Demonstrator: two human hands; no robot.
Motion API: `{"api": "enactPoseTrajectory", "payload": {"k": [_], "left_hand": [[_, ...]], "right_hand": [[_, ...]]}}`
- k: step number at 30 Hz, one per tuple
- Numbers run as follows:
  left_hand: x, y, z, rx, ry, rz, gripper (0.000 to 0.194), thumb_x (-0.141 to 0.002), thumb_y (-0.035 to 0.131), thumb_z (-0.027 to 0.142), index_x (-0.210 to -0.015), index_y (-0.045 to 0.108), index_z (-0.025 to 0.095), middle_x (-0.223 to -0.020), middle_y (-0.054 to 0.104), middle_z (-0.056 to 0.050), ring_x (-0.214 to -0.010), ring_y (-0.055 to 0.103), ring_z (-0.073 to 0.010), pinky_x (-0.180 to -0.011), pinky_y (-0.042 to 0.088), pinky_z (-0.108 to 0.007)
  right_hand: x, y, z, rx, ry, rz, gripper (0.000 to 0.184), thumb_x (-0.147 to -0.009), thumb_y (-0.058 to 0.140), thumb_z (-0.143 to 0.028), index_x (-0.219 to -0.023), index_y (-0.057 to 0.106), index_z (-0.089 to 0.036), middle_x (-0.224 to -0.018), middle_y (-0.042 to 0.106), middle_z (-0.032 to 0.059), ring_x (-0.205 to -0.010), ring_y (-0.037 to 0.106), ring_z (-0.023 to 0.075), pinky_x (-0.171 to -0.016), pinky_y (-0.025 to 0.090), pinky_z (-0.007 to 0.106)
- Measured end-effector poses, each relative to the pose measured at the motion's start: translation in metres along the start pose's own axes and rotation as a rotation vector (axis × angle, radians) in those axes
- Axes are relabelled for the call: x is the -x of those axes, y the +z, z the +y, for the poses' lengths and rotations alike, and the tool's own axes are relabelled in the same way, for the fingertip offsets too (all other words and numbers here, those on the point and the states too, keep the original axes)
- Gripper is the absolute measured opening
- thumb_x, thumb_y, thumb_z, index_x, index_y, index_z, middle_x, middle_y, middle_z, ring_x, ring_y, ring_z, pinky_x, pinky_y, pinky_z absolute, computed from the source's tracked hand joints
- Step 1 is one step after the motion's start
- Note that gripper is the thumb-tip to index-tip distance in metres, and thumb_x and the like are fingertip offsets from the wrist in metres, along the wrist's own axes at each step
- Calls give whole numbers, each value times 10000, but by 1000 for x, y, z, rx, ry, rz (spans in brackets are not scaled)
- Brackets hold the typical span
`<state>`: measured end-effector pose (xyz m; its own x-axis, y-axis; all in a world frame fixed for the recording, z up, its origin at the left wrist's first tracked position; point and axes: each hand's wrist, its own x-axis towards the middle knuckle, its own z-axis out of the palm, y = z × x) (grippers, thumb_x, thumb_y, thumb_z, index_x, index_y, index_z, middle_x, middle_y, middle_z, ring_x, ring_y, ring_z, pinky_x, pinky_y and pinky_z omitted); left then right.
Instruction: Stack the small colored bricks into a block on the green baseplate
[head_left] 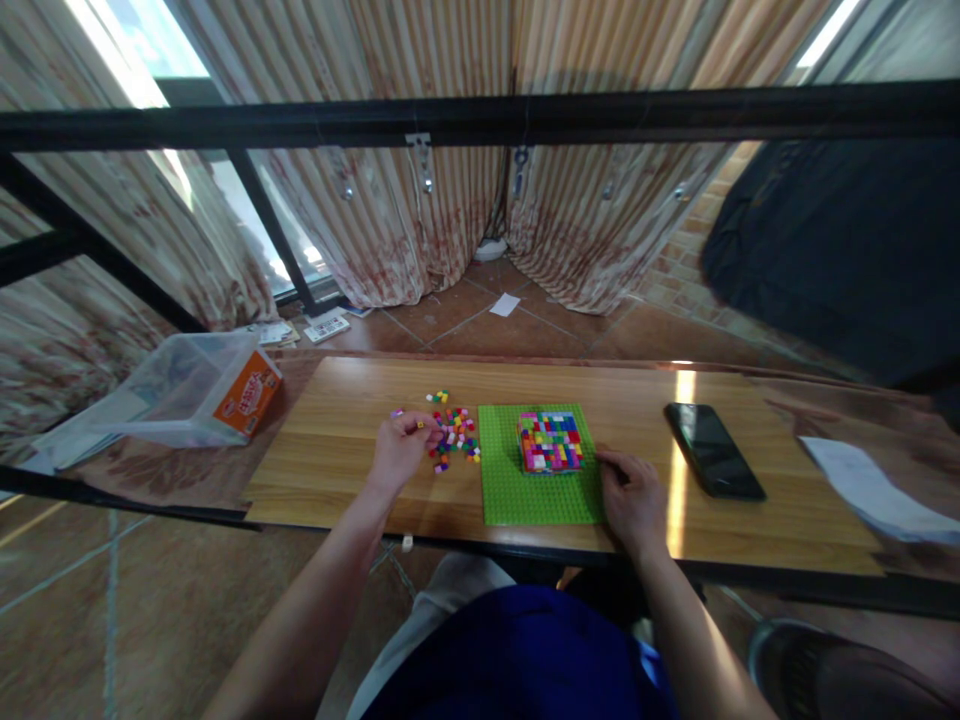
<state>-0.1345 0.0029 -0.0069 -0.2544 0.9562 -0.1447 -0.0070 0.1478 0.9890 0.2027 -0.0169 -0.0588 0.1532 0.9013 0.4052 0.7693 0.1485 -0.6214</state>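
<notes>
A brick block [551, 442] stands on the baseplate [499, 485]. Left of the baseplate lie loose bricks [457, 436] and, farther out, a box [247, 398]; right, a phone [715, 452].

Black phone [714, 450] — white paper [877, 490] near it — striped curtains [585, 220].

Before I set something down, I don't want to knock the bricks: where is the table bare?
Free: the wooden table left of the left hand, and the patch between the green baseplate and phone, beyond the right hand. Crowded: between the left hand and baseplate, where loose bricks lie.
</notes>
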Motion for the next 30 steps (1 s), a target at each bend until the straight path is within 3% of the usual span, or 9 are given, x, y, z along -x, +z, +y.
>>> {"api": "enactPoseTrajectory", "payload": {"k": [4, 10, 18, 25, 30], "left_hand": [[-6, 3, -2, -14, -31, 24, 79, -703, 612, 188, -748, 665, 150, -688, 698, -8, -626, 664, -140, -699, 563, -308], [-16, 2, -9, -147, -45, 16, 247, -769, 525, 153, -935, 708, 147, -753, 715, -27, -625, 669, -139, -674, 569, -295], [-20, -7, -7, -618, 169, 39, 423, -715, 504, 37, -1023, 742, 203, -941, 754, -39, -799, 686, -175, -814, 553, -308], [-24, -11, -16, -497, 166, 14, 297, -768, 535, 112, -969, 741, 185, -895, 757, -33, -716, 682, -151, -709, 569, -271], [-33, -13, -14, -520, 200, 91, 257, -802, 554, 189, -985, 735, 172, -886, 759, -49, -747, 691, -173, -728, 555, -284]], "right_hand": [[0, 0, 1, -1, -2, 2, 276, -866, 472, -313, -870, 717, -185, -908, 723, 92, -849, 597, 244, -797, 459, 386], [1, 1, 1, 2, -4, -3, 281, -873, 471, -316, -881, 718, -183, -916, 723, 94, -863, 599, 244, -806, 462, 385], [1, 0, 0, 0, -6, 0, 280, -869, 472, -315, -873, 719, -183, -894, 721, 92, -845, 602, 242, -790, 463, 382], [2, 1, -1, -10, 22, 8, 283, -867, 471, -338, -867, 716, -196, -912, 723, 87, -870, 599, 245, -797, 467, 386], [1, 1, 0, -6, 23, 17, 297, -866, 470, -360, -851, 716, -194, -893, 723, 93, -867, 606, 252, -791, 470, 393]]}}
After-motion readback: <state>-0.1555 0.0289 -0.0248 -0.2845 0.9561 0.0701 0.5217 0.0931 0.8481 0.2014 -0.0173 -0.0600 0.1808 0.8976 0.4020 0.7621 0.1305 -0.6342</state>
